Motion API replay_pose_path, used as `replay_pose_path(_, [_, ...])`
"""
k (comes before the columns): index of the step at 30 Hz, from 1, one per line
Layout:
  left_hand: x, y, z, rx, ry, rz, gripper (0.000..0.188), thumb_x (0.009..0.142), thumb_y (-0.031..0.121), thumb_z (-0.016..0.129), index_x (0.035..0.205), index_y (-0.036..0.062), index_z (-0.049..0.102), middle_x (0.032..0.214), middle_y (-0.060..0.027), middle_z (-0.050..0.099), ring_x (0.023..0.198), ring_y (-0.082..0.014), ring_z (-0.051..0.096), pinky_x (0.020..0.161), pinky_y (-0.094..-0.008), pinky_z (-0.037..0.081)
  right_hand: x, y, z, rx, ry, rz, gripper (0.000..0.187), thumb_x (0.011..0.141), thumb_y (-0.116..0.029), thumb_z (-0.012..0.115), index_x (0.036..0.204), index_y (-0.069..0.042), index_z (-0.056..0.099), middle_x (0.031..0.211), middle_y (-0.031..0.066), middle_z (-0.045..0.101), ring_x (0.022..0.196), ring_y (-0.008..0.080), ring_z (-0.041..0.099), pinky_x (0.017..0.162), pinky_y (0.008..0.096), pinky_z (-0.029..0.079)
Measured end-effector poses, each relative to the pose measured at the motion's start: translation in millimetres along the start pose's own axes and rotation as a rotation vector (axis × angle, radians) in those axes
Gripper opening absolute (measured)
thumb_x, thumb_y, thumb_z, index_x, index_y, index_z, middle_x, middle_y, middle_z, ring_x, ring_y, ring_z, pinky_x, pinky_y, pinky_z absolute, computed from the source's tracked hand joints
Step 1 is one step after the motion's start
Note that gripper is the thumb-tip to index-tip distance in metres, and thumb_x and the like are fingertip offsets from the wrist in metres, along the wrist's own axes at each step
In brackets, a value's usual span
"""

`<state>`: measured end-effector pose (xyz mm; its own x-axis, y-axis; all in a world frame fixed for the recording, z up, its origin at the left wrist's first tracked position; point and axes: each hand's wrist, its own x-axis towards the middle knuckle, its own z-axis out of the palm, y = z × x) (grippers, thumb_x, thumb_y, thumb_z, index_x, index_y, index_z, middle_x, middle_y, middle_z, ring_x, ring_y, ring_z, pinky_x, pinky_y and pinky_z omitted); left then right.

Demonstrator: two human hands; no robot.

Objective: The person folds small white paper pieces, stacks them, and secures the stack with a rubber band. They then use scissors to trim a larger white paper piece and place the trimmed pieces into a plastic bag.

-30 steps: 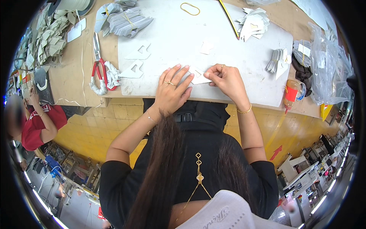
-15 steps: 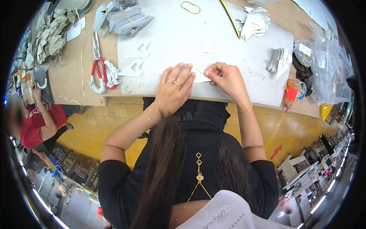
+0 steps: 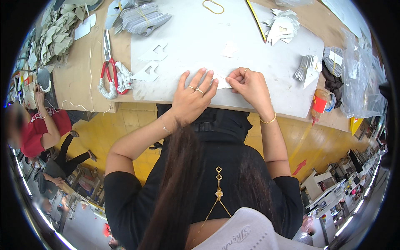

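My left hand (image 3: 192,96) lies flat with its fingers spread on the grey-white work sheet, its index fingertip at the left edge of a small white cut piece (image 3: 223,83). From the other side my right hand (image 3: 251,86) pinches that piece between thumb and fingers. Part of the piece is hidden by both hands. Beyond it rests a smaller white scrap-like piece (image 3: 228,49). Two white pieces with cut-out openings, a nearer one (image 3: 143,75) and a farther one (image 3: 146,55), lie to the left of my left hand.
Red-handled scissors (image 3: 109,68) with wrapped grips lie left. Banded grey bundles (image 3: 143,21), a rubber band (image 3: 213,6) and a yellow-black pencil (image 3: 256,21) are farther back. At right are fanned pieces (image 3: 305,68), a bottle (image 3: 319,104) and clear plastic (image 3: 362,79). A co-worker in red stands left.
The view has shifted slightly, so the table things sit a little farther right. My hands stay at the same white piece, the right one still pinching it. The co-worker at left has shifted slightly.
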<state>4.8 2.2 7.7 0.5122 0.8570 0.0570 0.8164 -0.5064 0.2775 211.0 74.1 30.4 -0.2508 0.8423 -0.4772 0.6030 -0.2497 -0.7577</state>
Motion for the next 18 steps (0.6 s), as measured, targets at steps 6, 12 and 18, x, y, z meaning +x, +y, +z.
replay_pose_path(6, [-0.7,2.4,0.2,0.044,0.007,-0.008,0.051,0.082,0.020,0.069,0.132,0.0134,0.056,0.144,-0.0092,0.047,0.138,-0.0269,0.041,0.110,-0.0545,0.032,0.6,-8.4,-0.3,-0.102,-0.013,0.000,0.016,0.086,-0.016,0.071,0.085,0.000,0.070,0.063,0.0069,0.067,0.053,0.0128,0.064,0.055,0.0247,0.049])
replay_pose_path(12, [-1.4,3.5,-0.2,0.039,0.018,-0.018,0.049,0.085,0.021,0.067,0.132,0.0133,0.055,0.144,-0.0091,0.047,0.138,-0.0271,0.040,0.110,-0.0543,0.032,4.2,-9.0,0.6,-0.139,-0.030,-0.011,0.018,0.087,-0.018,0.071,0.083,-0.001,0.070,0.060,0.0066,0.066,0.051,0.0138,0.062,0.053,0.0261,0.048])
replay_pose_path(18, [-2.8,3.7,1.5,0.025,-0.008,-0.020,0.052,0.085,0.021,0.067,0.135,0.0157,0.054,0.145,-0.0099,0.046,0.139,-0.0281,0.038,0.111,-0.0547,0.031,5.0,-9.2,1.5,-0.148,-0.026,-0.001,0.018,0.087,-0.018,0.070,0.082,-0.001,0.069,0.059,0.0072,0.065,0.049,0.0141,0.062,0.053,0.0259,0.048])
